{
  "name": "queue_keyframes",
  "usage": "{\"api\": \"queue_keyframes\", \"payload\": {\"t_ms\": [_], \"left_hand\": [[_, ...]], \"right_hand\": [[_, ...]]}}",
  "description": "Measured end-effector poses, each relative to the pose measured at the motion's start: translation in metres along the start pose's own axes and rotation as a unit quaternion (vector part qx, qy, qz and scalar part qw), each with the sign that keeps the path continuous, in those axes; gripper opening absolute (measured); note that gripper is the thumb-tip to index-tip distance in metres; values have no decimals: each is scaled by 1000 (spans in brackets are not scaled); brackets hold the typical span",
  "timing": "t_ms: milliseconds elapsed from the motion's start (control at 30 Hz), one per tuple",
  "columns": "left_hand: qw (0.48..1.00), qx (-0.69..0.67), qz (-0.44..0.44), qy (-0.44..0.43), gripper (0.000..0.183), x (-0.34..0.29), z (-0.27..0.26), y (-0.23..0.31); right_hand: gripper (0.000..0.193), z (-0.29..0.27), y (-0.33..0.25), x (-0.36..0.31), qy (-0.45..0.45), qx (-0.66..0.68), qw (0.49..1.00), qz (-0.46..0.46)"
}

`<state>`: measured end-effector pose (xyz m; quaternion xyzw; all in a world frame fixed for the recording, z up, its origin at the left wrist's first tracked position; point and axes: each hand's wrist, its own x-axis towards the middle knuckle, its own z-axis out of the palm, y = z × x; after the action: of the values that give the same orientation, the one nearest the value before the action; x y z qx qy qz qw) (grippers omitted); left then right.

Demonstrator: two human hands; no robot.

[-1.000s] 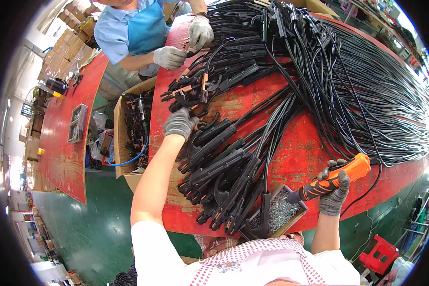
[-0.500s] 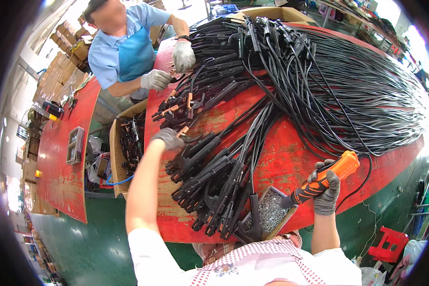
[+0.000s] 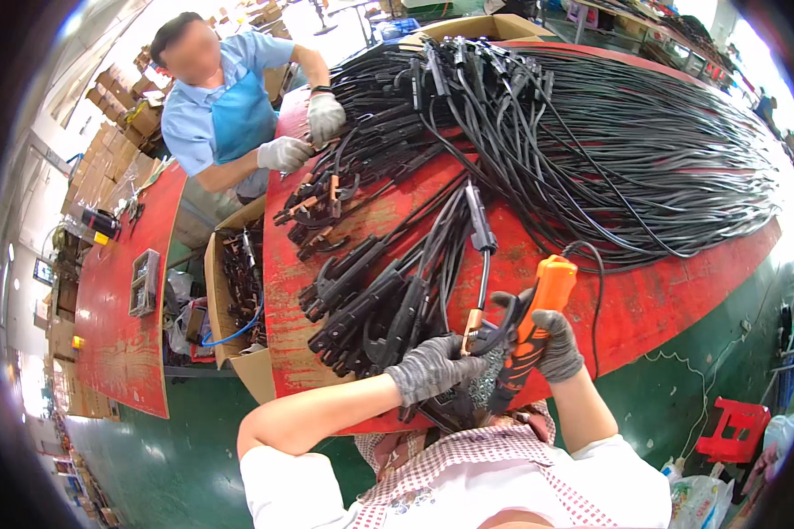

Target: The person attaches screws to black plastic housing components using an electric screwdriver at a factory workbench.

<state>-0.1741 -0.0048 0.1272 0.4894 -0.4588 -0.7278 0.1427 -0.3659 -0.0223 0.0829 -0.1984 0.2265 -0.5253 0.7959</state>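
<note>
My left hand (image 3: 434, 365), in a grey glove, is closed around the copper end of a welding electrode holder (image 3: 473, 321) with a black lever. Its cable runs up from the copper to a loose black handle sleeve (image 3: 479, 219). An orange electric screwdriver (image 3: 553, 284) is gripped in my right hand (image 3: 558, 346), tip down, right beside the electrode holder. Fingers of that hand also reach toward the black lever; whether they touch it I cannot tell. Beneath both hands, partly hidden, lie small silver screws (image 3: 482, 386). Several black electrode holders (image 3: 362, 309) are heaped left of my hands.
Long black cables (image 3: 662, 159) cover the far right of the red table (image 3: 538, 225). Across the table, a gloved person (image 3: 229, 106) handles another holder. A cardboard box (image 3: 251, 366) of parts stands at the left edge, and a red stool (image 3: 732, 430) at right.
My left hand has come from the far-left pile toward me and right, bringing an electrode holder. My right hand has moved left with the screwdriver, so both hands now meet over the screws.
</note>
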Motion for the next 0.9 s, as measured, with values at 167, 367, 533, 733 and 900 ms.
{"api": "queue_keyframes", "payload": {"t_ms": [167, 367, 533, 733, 900], "left_hand": [[994, -107, -7, -13, 26, 14, 20, -13], [964, -258, -63, -5, 33, 73, -7, 4], [857, 196, 161, 448, 63, 171, -50, 5], [881, 329, -6, 340, 40, 186, -33, 57], [931, -364, -16, 10, 4, 173, -52, 25]], "right_hand": [[39, 1, -4, -17, -66, 1, 998, 17], [36, -11, -14, -22, -60, -18, 998, 1], [34, 1, -7, -19, -74, -30, 997, 13], [34, -4, 4, -22, -63, -41, 997, -7], [30, 4, 5, -19, -100, 10, 994, -29]]}}
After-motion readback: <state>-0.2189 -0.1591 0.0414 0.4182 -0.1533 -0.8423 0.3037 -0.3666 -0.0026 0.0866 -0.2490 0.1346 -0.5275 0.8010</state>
